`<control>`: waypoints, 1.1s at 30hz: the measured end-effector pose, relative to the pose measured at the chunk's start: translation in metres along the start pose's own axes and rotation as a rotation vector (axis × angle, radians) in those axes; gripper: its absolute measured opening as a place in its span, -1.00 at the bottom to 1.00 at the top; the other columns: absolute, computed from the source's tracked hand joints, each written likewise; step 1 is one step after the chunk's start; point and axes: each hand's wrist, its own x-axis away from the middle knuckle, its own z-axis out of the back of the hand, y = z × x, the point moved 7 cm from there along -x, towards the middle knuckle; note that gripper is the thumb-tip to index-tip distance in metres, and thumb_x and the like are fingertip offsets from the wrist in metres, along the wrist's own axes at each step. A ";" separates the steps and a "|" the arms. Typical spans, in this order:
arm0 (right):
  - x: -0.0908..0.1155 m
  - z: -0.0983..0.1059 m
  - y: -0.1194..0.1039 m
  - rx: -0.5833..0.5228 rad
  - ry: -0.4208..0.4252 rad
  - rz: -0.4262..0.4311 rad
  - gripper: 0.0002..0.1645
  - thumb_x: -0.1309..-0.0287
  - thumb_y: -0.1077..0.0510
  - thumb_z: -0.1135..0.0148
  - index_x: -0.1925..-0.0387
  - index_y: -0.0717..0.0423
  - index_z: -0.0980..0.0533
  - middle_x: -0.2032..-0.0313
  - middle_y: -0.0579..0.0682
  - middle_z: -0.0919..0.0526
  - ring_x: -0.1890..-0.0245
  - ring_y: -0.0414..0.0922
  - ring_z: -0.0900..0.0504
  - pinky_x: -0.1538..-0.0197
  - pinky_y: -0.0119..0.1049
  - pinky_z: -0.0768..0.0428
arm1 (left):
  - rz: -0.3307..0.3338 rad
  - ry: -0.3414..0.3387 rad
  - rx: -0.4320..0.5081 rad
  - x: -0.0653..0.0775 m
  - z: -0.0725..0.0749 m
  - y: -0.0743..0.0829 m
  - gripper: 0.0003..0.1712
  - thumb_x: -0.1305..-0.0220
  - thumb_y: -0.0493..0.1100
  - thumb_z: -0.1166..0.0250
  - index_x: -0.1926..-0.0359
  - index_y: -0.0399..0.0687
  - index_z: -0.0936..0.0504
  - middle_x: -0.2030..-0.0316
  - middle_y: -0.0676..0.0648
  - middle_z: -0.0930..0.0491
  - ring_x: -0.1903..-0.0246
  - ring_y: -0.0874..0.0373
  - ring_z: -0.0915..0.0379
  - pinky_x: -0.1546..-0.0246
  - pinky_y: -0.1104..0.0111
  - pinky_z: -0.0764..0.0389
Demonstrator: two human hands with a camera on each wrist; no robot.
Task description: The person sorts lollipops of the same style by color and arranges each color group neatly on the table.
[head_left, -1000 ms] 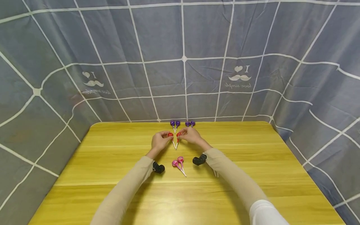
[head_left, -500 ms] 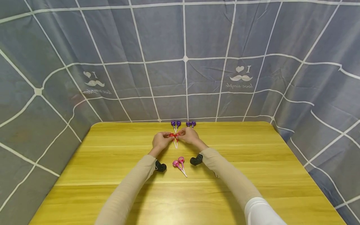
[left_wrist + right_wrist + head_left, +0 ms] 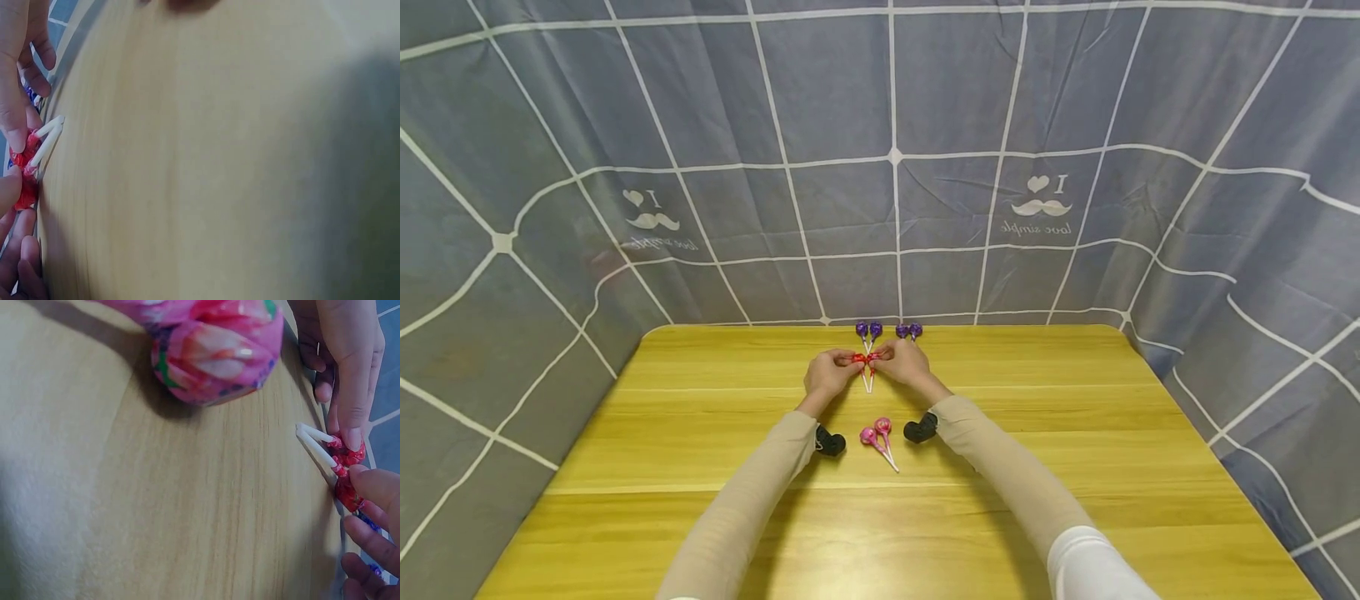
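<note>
Two lollipops in red wrappers lie close together near the far side of the table, their white sticks meeting in a narrow V towards me. My left hand (image 3: 830,372) pinches the left red lollipop (image 3: 353,450) by its head, between thumb and fingertips. The right red lollipop (image 3: 347,492) is pinched the same way by my right hand (image 3: 906,364). In the left wrist view the two heads look side by side, partly covered by the fingers. Just beyond the hands lies a pair of purple lollipops (image 3: 862,330), sticks also converging.
A second purple pair (image 3: 915,331) lies to the right at the back edge, its sticks hidden by my right hand. Nearer me, two pink lollipops (image 3: 868,435) rest with crossed sticks. Black wrist cameras (image 3: 830,442) jut beside them. A grey checked curtain (image 3: 835,208) surrounds the wooden table (image 3: 700,433).
Both hands have drawn the red lollipop heads towards each other, narrowing the gap between them. The sticks' tips have shifted slightly away from me. The pink and purple lollipops stay put.
</note>
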 end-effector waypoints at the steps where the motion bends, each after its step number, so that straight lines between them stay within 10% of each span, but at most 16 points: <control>1: 0.000 0.000 0.000 0.001 0.004 -0.003 -0.70 -0.11 -0.03 -0.36 0.15 0.01 -0.67 0.25 -0.06 -0.77 0.23 -0.14 -0.70 0.21 -0.30 -0.54 | 0.000 0.003 0.000 0.000 0.000 0.000 -0.66 -0.11 0.03 -0.42 0.10 0.02 -0.73 0.25 -0.02 -0.76 0.22 0.09 -0.67 0.49 0.46 -0.36; 18: 0.007 0.012 0.004 -0.018 0.028 -0.018 -0.62 -0.09 -0.05 -0.37 0.08 0.01 -0.63 0.18 -0.02 -0.75 0.17 -0.07 -0.68 0.22 -0.32 -0.52 | -0.034 0.027 0.104 0.008 0.002 0.006 -0.59 -0.18 -0.11 -0.34 -0.03 -0.22 -0.64 0.13 -0.23 -0.70 0.10 -0.09 -0.63 0.08 0.14 -0.55; 33: 0.034 0.041 0.016 -0.076 0.045 0.024 -0.60 -0.15 0.05 -0.32 -0.01 0.08 -0.60 0.15 0.02 -0.72 0.22 -0.03 -0.63 0.25 -0.27 -0.48 | -0.146 0.051 0.113 0.037 0.011 0.033 -0.68 -0.15 -0.15 -0.36 0.06 -0.14 -0.69 0.21 -0.13 -0.73 0.29 0.02 -0.58 0.35 0.31 -0.51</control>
